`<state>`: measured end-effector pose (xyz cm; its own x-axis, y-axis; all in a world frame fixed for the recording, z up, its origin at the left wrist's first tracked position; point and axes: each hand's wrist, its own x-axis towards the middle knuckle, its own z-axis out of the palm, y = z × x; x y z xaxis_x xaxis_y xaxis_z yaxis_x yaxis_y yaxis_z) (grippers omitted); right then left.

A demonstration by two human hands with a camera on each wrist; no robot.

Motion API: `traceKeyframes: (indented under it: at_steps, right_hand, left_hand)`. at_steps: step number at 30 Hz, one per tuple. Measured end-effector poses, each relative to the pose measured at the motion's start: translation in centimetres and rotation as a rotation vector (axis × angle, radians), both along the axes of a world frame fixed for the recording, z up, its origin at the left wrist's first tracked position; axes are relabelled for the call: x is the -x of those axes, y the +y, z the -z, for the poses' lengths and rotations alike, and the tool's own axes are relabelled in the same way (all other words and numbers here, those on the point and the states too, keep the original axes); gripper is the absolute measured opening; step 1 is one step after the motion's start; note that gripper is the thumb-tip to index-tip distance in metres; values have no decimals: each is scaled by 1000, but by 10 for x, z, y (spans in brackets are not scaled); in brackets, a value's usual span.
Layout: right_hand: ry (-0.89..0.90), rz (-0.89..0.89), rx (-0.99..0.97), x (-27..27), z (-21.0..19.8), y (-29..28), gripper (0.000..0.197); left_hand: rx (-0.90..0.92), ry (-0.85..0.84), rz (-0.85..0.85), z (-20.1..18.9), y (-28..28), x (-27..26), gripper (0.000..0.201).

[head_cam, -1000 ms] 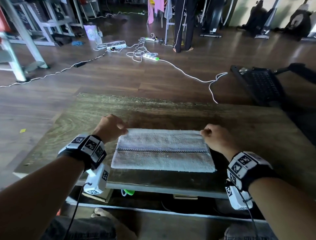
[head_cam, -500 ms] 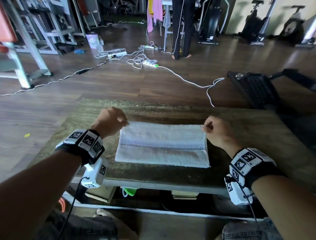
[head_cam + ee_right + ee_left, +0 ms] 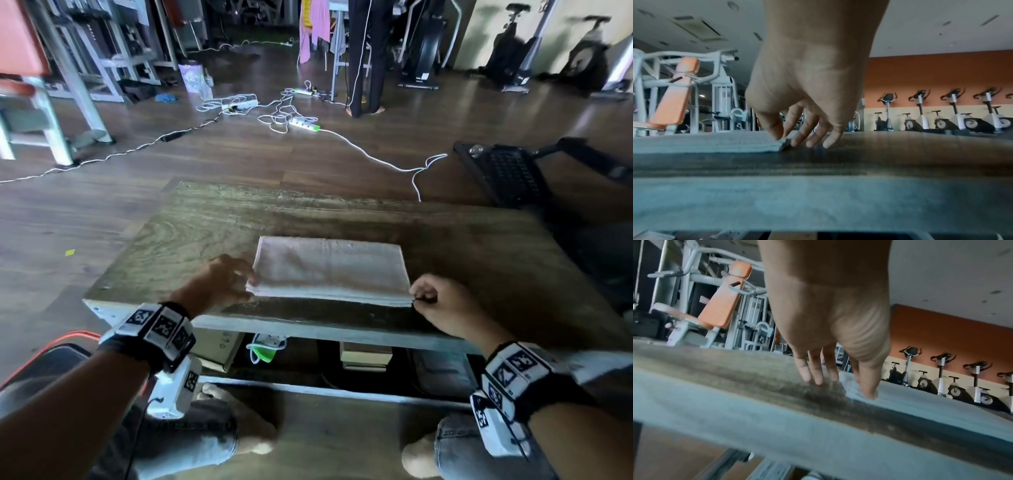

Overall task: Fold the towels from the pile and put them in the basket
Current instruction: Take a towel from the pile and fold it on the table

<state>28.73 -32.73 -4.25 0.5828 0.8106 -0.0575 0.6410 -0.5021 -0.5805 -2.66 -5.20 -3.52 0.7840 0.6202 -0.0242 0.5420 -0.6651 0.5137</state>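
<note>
A pale folded towel [image 3: 330,270] lies flat on the wooden table [image 3: 191,240], close to its near edge. My left hand [image 3: 248,279] is at the towel's near left corner. In the left wrist view its fingers [image 3: 813,376] point straight down to the table and its thumb touches the towel [image 3: 910,397]. My right hand [image 3: 419,298] is curled at the near right corner. In the right wrist view the right hand [image 3: 785,141] pinches that corner of the towel [image 3: 705,142] between thumb and forefinger. No pile and no sure basket are in view.
A black mesh object [image 3: 507,174] sits on the floor right of the table. White cables and power strips [image 3: 305,125] trail across the floor beyond. A person's legs [image 3: 364,68] stand further back. Boxes [image 3: 219,349] lie under the table, and gym machines line the walls.
Both hands brought the towel's far edge toward me and laid it on the near edge, hiding the striped band. The left hand has loosened its fingers.
</note>
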Motion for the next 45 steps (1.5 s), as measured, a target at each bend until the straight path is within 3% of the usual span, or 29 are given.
traceKeyframes:
  at_steps: [3,5,11,17,21,23,26,28,31,36,39,42,45]
  right_hand:
    - [36,198,-70,6,7,-3,7]
    - [8,255,-68,8,6,2,14]
    - [-43,280,65,11,-1,17,28]
    - [-30,314,35,19,-16,20,22]
    - [-3,288,123,24,-18,18,27]
    - [-41,288,180,25,-15,17,19]
    - [-181,264,9,27,-5,15,8]
    - [-248,91,-106,29,5,13,18]
    - [-325,-154,-21,34,16,9,28]
    - [-415,-106,-30,39,15,5,6]
    - [-494,-80,33,42,7,17,23]
    - [-471,-79,-26,51,3,42,17]
    - [-415,-156,-69,65,5,79,17]
  left_hand:
    - [-2,-122,-212,16,-12,-1,20]
    - [-49,-152,-319,20,-14,-8,18]
    - [22,-49,-403,8,-18,-24,25]
    - [27,-150,-502,1,-15,-24,33]
    - [56,-103,-497,0,-12,-21,24]
    - [61,-58,-498,2,-13,-22,21]
    - [-40,-81,-384,12,-15,-24,30]
    - [-120,-88,-210,19,-19,-24,35]
    - [-178,-85,-56,31,-26,-22,29]
    - [-223,-35,-38,23,-39,-20,14]
    - [-273,-49,52,16,-45,-23,18]
    - [-352,-165,67,10,-46,-48,27]
    - [-348,-164,95,8,-45,-90,26]
